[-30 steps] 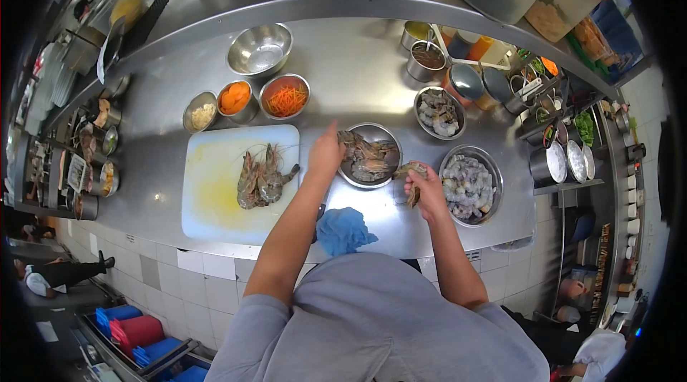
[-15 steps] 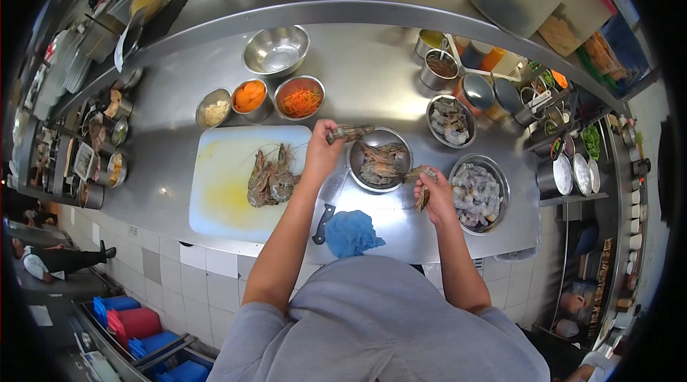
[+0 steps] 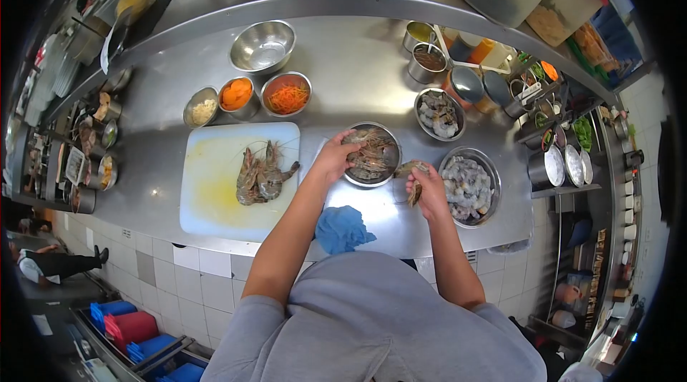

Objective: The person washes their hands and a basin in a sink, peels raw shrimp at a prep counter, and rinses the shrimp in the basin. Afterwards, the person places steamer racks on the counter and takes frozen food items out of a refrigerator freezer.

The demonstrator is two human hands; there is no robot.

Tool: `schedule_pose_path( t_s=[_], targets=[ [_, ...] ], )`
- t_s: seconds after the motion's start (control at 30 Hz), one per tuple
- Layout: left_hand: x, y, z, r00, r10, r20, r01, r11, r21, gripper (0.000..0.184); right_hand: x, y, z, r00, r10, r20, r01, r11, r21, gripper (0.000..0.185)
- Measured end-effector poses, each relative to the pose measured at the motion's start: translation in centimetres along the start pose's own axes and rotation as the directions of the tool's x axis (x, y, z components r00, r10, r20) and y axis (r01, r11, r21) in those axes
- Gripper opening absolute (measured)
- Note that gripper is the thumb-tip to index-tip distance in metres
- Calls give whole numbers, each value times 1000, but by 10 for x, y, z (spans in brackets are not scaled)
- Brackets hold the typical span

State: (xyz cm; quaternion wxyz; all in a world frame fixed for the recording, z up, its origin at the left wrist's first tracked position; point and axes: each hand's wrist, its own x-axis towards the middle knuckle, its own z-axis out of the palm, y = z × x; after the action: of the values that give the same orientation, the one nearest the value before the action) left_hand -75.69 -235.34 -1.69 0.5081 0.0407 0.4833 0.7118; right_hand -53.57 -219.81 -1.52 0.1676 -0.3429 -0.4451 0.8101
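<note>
My left hand point(image 3: 335, 159) is at the left rim of a steel bowl point(image 3: 368, 184), its fingers apart and touching the brown shrimp heads and shells point(image 3: 376, 152) inside. To the right of that bowl, my right hand point(image 3: 429, 194) is closed around a shrimp point(image 3: 410, 169), with part of it sticking out past the fingers. Beyond my right hand stands a larger bowl of grey peeled shrimp point(image 3: 466, 189). Several whole shrimp point(image 3: 263, 176) lie on the white cutting board point(image 3: 204, 214) left of my left forearm. A crumpled blue cloth point(image 3: 343, 229) lies near the counter edge.
Small bowls of shredded carrot point(image 3: 288, 98), orange slices point(image 3: 236, 94) and chopped pale pieces point(image 3: 204, 111) stand behind the board, near an empty steel bowl point(image 3: 263, 47). Another shrimp bowl point(image 3: 440, 116) and sauce pots point(image 3: 428, 61) are at right. A steel shelf point(image 3: 343, 6) overhangs the back.
My left hand has moved down to the middle bowl; the shrimp piece it held above the rim no longer shows separately. My right hand still grips its shrimp. The view has shifted slightly.
</note>
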Motion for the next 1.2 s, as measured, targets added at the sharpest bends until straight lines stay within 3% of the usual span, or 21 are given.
schedule_pose_path(
  t_s=[0.07,0.2,0.27,0.4,0.47,0.5,0.67,0.8,0.87,0.93,1.07,1.2],
  targets=[
    [-4,3,8,996,-16,-91,23,997,79,55,0,0,-1,1000,-1,3,1,1000,2,29],
    [5,1,3,996,19,-88,6,963,271,61,2,0,-3,1000,7,1,-7,1000,13,28],
    [-2,9,13,991,83,-101,-19,856,516,62,2,-1,-4,1000,13,-1,-13,999,31,27],
    [1,0,14,984,137,-112,-28,746,665,62,-1,-12,4,993,15,121,-50,956,288,39],
    [15,-20,-5,874,480,76,-234,278,932,61,-3,-20,4,971,-31,236,-77,898,433,52],
    [11,-20,-4,876,474,86,-243,281,929,61,1,-17,-4,927,-90,364,-100,877,470,58],
    [-25,4,10,854,502,133,-255,183,949,58,-7,-31,14,907,-113,405,-143,823,550,55],
    [-39,3,12,838,531,125,-265,197,944,51,-8,-31,26,941,-68,331,-85,900,427,51],
    [-46,0,18,911,384,149,-319,428,846,51,-8,-32,31,957,-53,286,-48,941,334,55],
    [-52,-11,25,904,375,206,-373,454,809,52,-7,-34,36,988,36,148,-66,976,207,62],
    [-67,-23,54,902,307,304,-429,546,720,52,-11,-35,47,983,40,177,-78,974,211,62],
    [-73,-20,62,944,278,180,-323,656,682,51,-10,-31,48,978,18,207,-70,966,251,58]
  ],
)
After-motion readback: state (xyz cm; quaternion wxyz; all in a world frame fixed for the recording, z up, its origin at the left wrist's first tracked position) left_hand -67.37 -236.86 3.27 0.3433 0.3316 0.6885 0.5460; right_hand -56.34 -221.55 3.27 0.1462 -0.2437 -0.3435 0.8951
